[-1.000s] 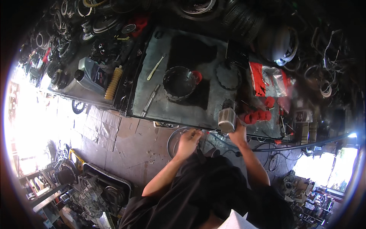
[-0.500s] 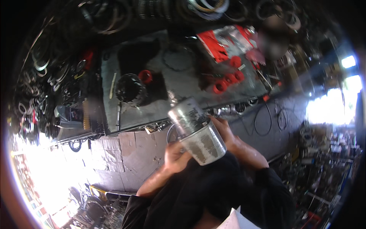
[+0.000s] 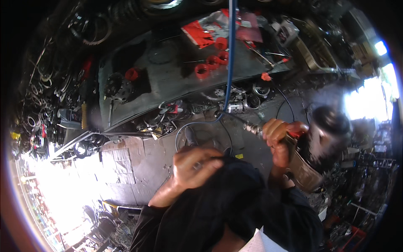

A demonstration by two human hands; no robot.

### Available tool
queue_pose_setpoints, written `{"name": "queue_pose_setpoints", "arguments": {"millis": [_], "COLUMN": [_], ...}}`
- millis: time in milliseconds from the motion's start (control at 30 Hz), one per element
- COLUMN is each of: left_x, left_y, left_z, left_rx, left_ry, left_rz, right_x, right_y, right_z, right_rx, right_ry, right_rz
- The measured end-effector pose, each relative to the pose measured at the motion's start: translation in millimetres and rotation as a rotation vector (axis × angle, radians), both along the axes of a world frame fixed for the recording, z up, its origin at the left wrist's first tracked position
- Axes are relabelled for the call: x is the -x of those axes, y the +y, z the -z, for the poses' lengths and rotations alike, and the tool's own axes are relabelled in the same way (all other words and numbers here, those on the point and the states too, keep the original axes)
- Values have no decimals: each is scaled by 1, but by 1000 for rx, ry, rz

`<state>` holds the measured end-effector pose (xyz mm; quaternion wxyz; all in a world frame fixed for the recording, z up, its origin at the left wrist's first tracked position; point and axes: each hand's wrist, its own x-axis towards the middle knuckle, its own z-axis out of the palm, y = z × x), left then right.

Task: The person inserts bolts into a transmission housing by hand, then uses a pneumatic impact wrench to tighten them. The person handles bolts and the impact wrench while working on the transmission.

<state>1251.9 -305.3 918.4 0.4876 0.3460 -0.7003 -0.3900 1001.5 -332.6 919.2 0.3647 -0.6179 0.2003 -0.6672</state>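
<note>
My right hand [image 3: 275, 136] is closed around the metal fitting [image 3: 252, 128] at the end of a blue air hose [image 3: 230, 54]. What lies deeper in that fist is hidden. Beside it, to the right, a blurred dark and tan shape [image 3: 308, 168] stands close; I cannot tell what it is. My left hand [image 3: 191, 168], with a ring on one finger, hovers before my dark shirt, fingers curled together; anything inside them is hidden. The silver metal housing is not clearly visible.
Ahead stands a dark workbench [image 3: 168, 80]. On it are several red rings [image 3: 201, 71], a dark round metal part [image 3: 119, 89] and red and clear plastic bags [image 3: 214, 27]. Loose parts crowd a lower shelf [image 3: 155, 126]; the hose loops near my shoe [image 3: 191, 136].
Both hands have left the silver housing. My right hand has moved right and now grips the hose fitting. My left hand stays near my body; the blue hose now hangs across the view.
</note>
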Motion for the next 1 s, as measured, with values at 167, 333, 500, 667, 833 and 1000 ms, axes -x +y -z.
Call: {"name": "queue_pose_setpoints", "arguments": {"millis": [167, 333, 500, 667, 833, 1000], "left_x": [100, 154, 178, 190, 175, 173], "left_y": [12, -25, -7, 16, 34, 33], "left_z": [-5, -2, -12, -13, 1, 13], "left_rx": [213, -281, 99, 177, 230, -3], "left_ry": [-73, -34, -93, -119, -141, 71], "left_rz": [139, -204, 93, 467, 269, -7], "right_x": [62, 118, 132, 128, 105, 63], "right_y": [82, 130, 154, 143, 99, 60], "right_z": [15, 26, 39, 65, 61, 13], "right_rx": [-403, -441, -477, -594, -170, -54], "right_ry": [78, 265, 584, 152, 266, 381], "right_rz": [250, 354, 553, 206, 355, 476]}}
